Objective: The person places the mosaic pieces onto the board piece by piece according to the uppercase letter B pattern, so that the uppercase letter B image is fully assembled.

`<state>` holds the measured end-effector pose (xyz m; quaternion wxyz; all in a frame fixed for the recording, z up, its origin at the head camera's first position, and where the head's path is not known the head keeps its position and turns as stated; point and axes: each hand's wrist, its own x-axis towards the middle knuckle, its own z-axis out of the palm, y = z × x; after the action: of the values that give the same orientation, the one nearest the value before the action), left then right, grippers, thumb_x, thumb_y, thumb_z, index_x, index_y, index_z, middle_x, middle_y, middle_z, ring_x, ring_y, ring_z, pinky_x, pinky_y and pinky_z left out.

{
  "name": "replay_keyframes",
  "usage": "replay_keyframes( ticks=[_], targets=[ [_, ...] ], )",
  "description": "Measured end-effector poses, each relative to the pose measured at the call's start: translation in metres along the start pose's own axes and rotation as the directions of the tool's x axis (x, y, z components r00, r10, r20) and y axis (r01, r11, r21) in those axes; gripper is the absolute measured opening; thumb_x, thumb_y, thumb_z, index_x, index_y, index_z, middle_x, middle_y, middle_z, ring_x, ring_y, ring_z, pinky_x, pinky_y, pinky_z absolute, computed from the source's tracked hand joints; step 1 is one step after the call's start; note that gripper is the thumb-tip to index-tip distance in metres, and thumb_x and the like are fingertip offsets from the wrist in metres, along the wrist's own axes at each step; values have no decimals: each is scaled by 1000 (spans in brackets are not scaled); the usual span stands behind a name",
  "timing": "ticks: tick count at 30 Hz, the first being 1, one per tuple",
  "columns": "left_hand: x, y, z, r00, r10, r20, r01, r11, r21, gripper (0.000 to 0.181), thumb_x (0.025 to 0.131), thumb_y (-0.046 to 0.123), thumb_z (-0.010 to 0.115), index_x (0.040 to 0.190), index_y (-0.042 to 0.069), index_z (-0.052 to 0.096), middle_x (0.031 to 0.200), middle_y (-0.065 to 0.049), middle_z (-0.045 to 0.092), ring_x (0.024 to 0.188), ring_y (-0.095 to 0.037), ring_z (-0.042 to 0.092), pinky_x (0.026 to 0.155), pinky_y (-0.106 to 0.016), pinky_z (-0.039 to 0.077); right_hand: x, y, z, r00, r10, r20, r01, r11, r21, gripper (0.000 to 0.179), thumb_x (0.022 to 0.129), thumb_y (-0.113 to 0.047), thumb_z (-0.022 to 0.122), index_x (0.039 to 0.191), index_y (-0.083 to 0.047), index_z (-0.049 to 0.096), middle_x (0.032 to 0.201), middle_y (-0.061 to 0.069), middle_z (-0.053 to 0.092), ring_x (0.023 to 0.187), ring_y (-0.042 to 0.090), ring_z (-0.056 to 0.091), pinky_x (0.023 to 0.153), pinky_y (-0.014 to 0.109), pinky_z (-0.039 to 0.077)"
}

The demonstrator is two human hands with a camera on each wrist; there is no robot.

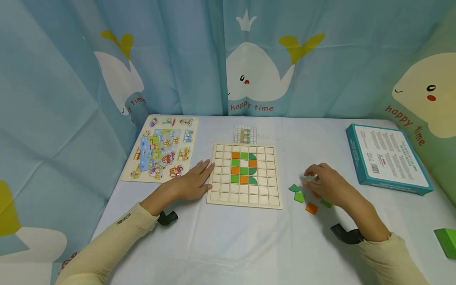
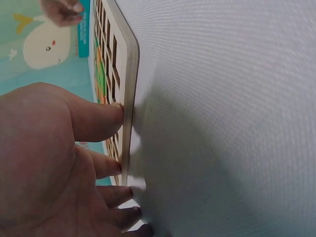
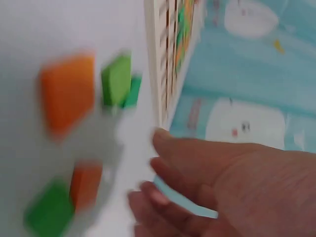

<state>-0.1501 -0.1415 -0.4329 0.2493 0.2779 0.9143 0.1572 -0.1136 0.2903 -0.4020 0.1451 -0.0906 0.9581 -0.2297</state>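
Observation:
The wooden grid board (image 1: 221, 194) lies mid-table, bearing orange and green squares and dark green rounded pieces in a letter-like shape (image 1: 244, 168). At its left edge rests my left hand (image 1: 192, 182), fingers spread; in the left wrist view the thumb (image 2: 101, 121) touches the board's rim (image 2: 129, 74). My right hand (image 1: 327, 184) hovers right of the board, over loose pieces, its fingers loosely bent with nothing visible between them. Near it lie an orange square (image 1: 311, 208), a light green square (image 1: 299, 197), a dark green rounded piece (image 1: 294, 188) and another green square (image 3: 52, 210).
Behind the board lies a small pattern card (image 1: 245, 135) with a similar coloured shape. A picture puzzle board (image 1: 124, 176) with a colourful sheet on it is at the left. A teal box (image 1: 392, 158) lies back right, and a green block (image 1: 446, 241) at the right edge.

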Motion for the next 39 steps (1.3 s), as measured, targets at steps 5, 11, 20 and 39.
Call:
replay_keyframes(
  ticks=[5,11,20,39],
  targets=[
    [-3,-1,1,1000,-15,0,15,1000,-6,75,113,37,45,170,8,6,178,-16,-3,164,-35,-3,132,-51,11,-13,30,-11,995,60,85,-58,998,-32,41,97,-24,76,121,7,63,112,26,60,96,35,59,79,48,57],
    [-6,-1,2,1000,-21,-8,21,1000,-4,74,114,36,44,171,8,5,178,-15,-4,164,-34,-3,132,-51,11,-18,39,6,1000,-5,16,5,1000,9,32,97,-16,76,118,5,63,105,16,62,94,29,56,78,41,53],
    [-4,1,1,1000,-7,-10,6,1000,-22,74,113,35,45,170,7,7,178,-16,-2,164,-35,-3,132,-51,11,-15,38,18,994,-46,-98,47,999,6,29,100,-2,67,126,9,60,116,26,57,100,34,57,84,49,54],
    [-3,2,0,1000,-12,-8,12,1000,-16,74,113,35,45,170,7,7,178,-15,-2,164,-35,-2,132,-50,11,22,-4,30,989,-35,-142,41,998,38,29,106,-1,56,132,12,58,127,32,53,115,47,58,98,62,52]
  ],
)
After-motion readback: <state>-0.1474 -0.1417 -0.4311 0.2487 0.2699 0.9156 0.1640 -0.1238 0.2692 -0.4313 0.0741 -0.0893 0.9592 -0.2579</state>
